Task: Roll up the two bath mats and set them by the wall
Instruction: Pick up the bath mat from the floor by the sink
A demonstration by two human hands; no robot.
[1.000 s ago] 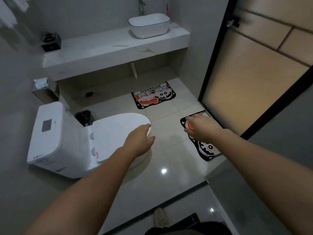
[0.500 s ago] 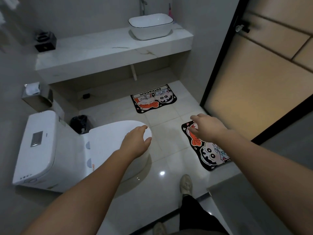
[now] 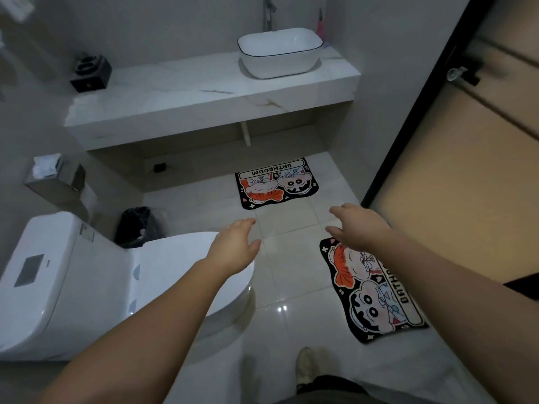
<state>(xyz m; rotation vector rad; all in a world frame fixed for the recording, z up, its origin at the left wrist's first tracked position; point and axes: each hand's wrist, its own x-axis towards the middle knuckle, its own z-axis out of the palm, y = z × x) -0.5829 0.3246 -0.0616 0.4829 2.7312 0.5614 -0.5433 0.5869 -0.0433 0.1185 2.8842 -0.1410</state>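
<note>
Black near mat (image 3: 376, 290) is partly hidden by right hand (image 3: 360, 228).

Two bath mats (image 3: 277, 183) (image 3: 376, 293), two hands (image 3: 233, 247) (image 3: 360, 225), one toilet (image 3: 73, 287), one basin (image 3: 280, 52), one bin (image 3: 135, 225)

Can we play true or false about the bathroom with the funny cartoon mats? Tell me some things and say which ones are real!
1. Both mats are already rolled up. False: the near mat and the far mat both lie flat on the floor.
2. The toilet lid is shut. True.
3. The right hand is holding a mat. False: it is open and hovers in the air, gripping nothing.
4. A white basin sits on the counter. True.
5. The left hand holds a towel. False: it is empty.
</note>
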